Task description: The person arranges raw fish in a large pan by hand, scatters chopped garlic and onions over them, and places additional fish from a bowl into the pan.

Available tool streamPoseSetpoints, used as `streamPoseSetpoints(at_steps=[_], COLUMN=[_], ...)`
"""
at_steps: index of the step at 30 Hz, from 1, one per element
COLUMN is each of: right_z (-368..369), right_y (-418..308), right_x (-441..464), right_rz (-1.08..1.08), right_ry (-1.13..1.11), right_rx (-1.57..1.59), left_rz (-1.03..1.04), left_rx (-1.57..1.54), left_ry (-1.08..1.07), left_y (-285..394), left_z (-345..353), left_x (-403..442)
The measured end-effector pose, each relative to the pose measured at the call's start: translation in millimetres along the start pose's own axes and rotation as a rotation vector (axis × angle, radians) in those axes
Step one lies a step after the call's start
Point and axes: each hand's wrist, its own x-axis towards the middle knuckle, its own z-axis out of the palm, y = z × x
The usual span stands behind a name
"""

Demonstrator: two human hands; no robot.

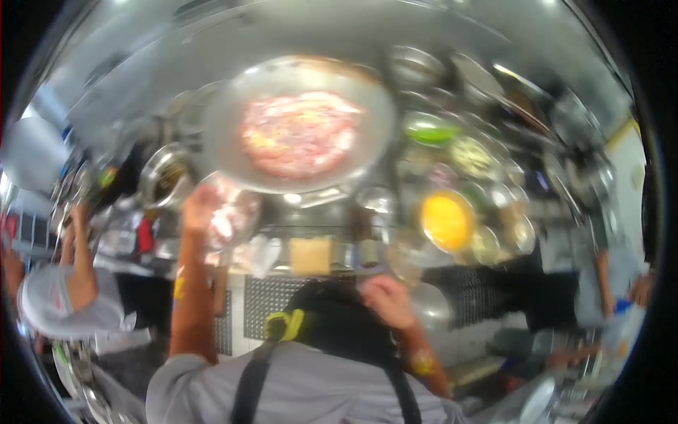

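A wide metal wok (222,120) holds a pink, raw-looking meat mixture (302,134) with yellow flecks. Just below its left side, my left hand (200,205) is at the rim of a bowl of pale pink pieces (232,220). Blur hides its fingers, so whether it grips the bowl is unclear. My right hand (390,301) is close to my body by the counter's front edge, fingers curled in. What it holds, if anything, cannot be made out. A tan block-shaped item (311,256) sits on the counter between my hands.
Right of the wok stand a bowl of orange-yellow food (446,220), a dish of green food (432,131) and a bowl of pale chopped food (473,157). A metal pot (168,175) is to the left. One person (74,300) works at left, another (600,286) at right.
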Motion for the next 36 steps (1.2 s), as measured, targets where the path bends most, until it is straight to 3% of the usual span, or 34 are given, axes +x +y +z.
streamPoseSetpoints(at_steps=[1,3,4,6,7,9,13,15,20,23,26,29,30,33,36], right_z=[2.1,9.0,6.5,14.8,20.7,32.3,66.3,81.6,106.2,109.0,94.6,79.2,73.2,65.2,77.6], right_y=[-5.9,-9.8,-10.2,-12.8,-14.8,-18.0,-48.2,-56.2,-63.9,-68.5,-63.2,-66.0,-61.5,-66.9,-84.2], right_x=[1.0,6.7,12.5,25.6,32.6,45.8,72.2,82.8,94.9,97.9,102.9,101.7,105.8,120.6,137.9], right_rz=[0.030,0.033,0.017,0.064,0.054,0.032,-0.097,-0.169,-0.201,-0.158,-0.154,-0.067,-0.204,-0.594,-0.777], right_ry=[0.055,0.131,0.085,0.092,0.062,0.022,0.135,0.135,0.083,0.053,0.074,0.181,0.231,0.322,0.363], right_rx=[0.011,0.064,0.016,0.000,-0.017,-0.050,-0.209,-0.242,-0.326,-0.260,-0.248,-0.171,-0.266,-0.610,-0.948], left_rz=[0.070,-0.024,-0.077,0.037,-0.044,-0.091,-0.450,-0.498,-0.258,-0.471,-0.285,-0.125,-0.044,0.022,0.146], left_rx=[0.084,0.895,0.995,1.414,1.348,1.287,0.990,0.964,0.655,0.654,0.576,0.529,0.502,0.045,-0.173], left_ry=[-0.034,-0.095,-0.123,-0.534,-0.317,-0.736,-0.354,-0.269,-0.014,-0.169,0.034,0.138,0.128,0.088,-0.133], left_y=[-22.7,-28.1,-52.9,-69.4,-66.8,-74.2,-54.3,-67.2,-72.4,-38.2,-54.3,-17.6,-16.0,62.7,105.3], left_z=[-12.4,-25.8,-32.1,-35.5,-27.8,-28.9,-11.9,-10.8,-17.7,-19.3,-30.9,-62.4,-72.1,-64.0,-28.0], left_x=[10.5,18.9,24.2,26.3,10.6,19.2,2.2,-8.7,-18.4,-11.9,-15.2,-9.0,-1.7,26.7,59.8])
